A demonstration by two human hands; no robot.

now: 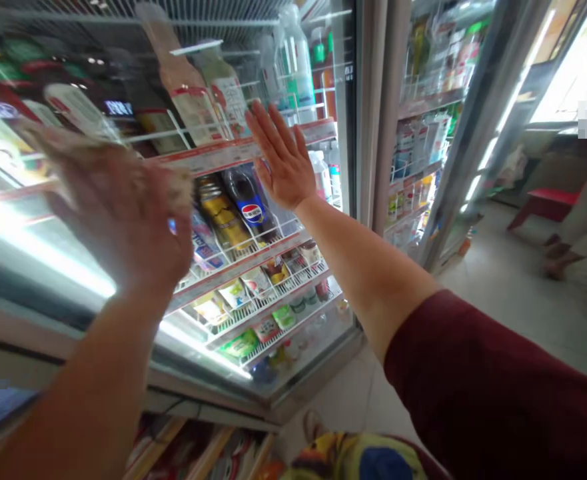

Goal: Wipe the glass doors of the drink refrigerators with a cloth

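My right hand (280, 157) is raised flat with fingers stretched out, palm against or very near the glass door (343, 200) of a drinks fridge, holding nothing. My left hand (118, 207) is lifted in front of the same door, smeared by motion; its fingers look spread, but I cannot be sure. Behind the glass, a dark cola bottle (248, 203) and a yellow-labelled bottle (220, 213) lie on a wire shelf between my hands. Tall pale bottles (193, 100) stand on the shelf above.
A second fridge (423, 133) with cartons and bottles stands to the right. Lower wire shelves (268, 300) hold small cups and packets. A seated person (583, 227) and a red stool (543, 200) are at the far right on the tiled floor. Packaged goods lie below my left arm.
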